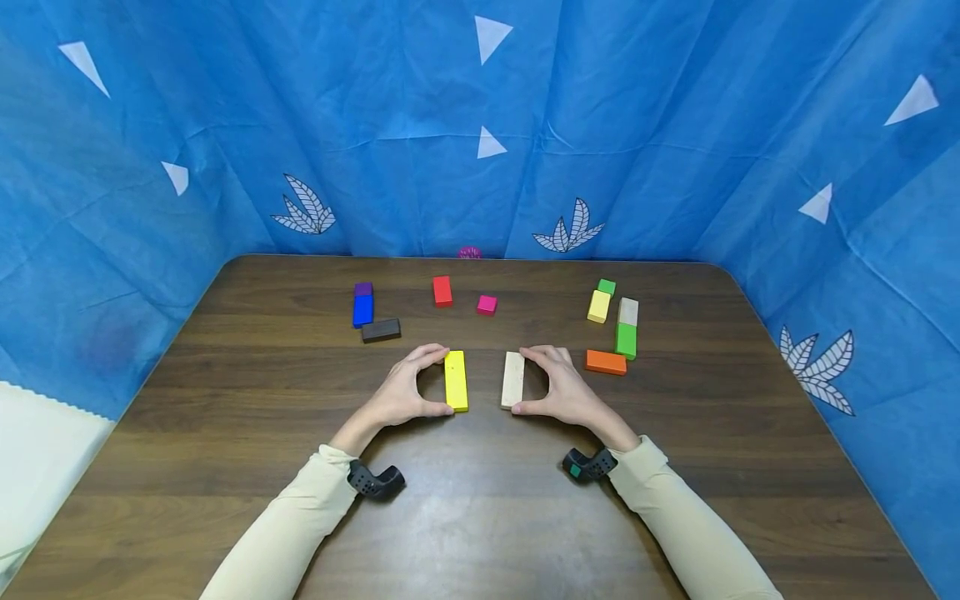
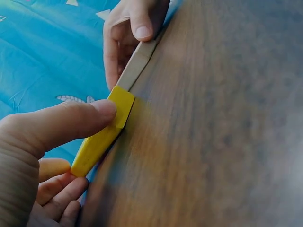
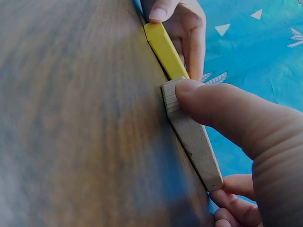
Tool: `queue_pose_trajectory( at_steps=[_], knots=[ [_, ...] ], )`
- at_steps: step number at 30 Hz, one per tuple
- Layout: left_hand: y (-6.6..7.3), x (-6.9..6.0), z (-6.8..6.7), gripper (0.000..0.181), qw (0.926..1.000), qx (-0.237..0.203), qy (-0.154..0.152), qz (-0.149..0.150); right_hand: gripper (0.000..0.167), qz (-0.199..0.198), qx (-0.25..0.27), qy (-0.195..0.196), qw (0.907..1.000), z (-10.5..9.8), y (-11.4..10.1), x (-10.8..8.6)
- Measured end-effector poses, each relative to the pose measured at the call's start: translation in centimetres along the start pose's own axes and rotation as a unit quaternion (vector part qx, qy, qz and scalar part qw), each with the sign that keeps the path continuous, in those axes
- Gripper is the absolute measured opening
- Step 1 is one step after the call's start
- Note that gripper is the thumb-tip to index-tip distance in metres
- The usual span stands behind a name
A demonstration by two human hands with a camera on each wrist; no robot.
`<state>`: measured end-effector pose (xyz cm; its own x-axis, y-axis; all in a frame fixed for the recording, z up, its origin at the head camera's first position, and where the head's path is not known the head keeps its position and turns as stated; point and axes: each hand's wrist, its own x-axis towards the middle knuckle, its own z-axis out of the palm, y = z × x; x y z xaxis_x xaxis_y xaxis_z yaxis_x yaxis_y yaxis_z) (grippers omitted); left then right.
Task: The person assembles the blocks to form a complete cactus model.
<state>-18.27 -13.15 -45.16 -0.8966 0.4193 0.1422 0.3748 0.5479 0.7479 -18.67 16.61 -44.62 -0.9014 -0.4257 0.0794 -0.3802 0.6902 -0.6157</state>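
My left hand point(image 1: 396, 397) pinches a yellow block point(image 1: 456, 382) lengthwise, thumb on its near end and fingertips at its far end. Opposite it, my right hand point(image 1: 567, 395) holds a pale unpainted wooden block point(image 1: 513, 381) in the same way. Both blocks lie flat on the table, roughly parallel, with a gap between them. In the left wrist view the thumb presses the end of the yellow block point(image 2: 97, 146). The right wrist view shows the other thumb against the grooved end of the pale block point(image 3: 196, 146).
On the brown table point(image 1: 480, 508), purple point(image 1: 363, 289), blue point(image 1: 363, 311) and black point(image 1: 381, 331) blocks stand left. Red point(image 1: 442, 292) and pink point(image 1: 487, 305) blocks sit behind. Rightward are orange point(image 1: 606, 362), light yellow point(image 1: 598, 307), green point(image 1: 626, 341) and whitish point(image 1: 628, 312) blocks. A blue curtain point(image 1: 420, 192) hangs behind.
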Motion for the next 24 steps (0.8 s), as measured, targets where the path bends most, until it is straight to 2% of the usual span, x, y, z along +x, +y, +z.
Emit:
queue_pose_trajectory(
  at_steps=[5,12,15,19,24],
  knots=[
    [0.4,-0.4,0.3,0.089,0.9999,-0.002,0.008,0.012,0.091,0.002,0.007,0.009,0.9999,0.0,0.1,0.0],
    [1.2,-2.0,0.9,0.087,0.9996,0.000,0.010,0.026,0.069,-0.011,0.039,0.017,0.9990,0.1,0.2,0.0],
    [1.4,-2.5,1.2,0.087,0.9994,0.001,0.010,0.034,0.073,-0.012,0.034,0.009,0.9993,0.1,0.3,0.0],
    [1.6,-2.9,1.7,0.087,0.9990,0.004,0.014,0.043,0.086,-0.017,0.016,-0.014,0.9996,0.1,0.2,-0.1],
    [2.0,-3.4,2.1,0.088,0.9989,0.000,0.014,0.044,0.096,-0.029,-0.009,-0.032,0.9990,0.2,0.1,-0.2]
  ],
)
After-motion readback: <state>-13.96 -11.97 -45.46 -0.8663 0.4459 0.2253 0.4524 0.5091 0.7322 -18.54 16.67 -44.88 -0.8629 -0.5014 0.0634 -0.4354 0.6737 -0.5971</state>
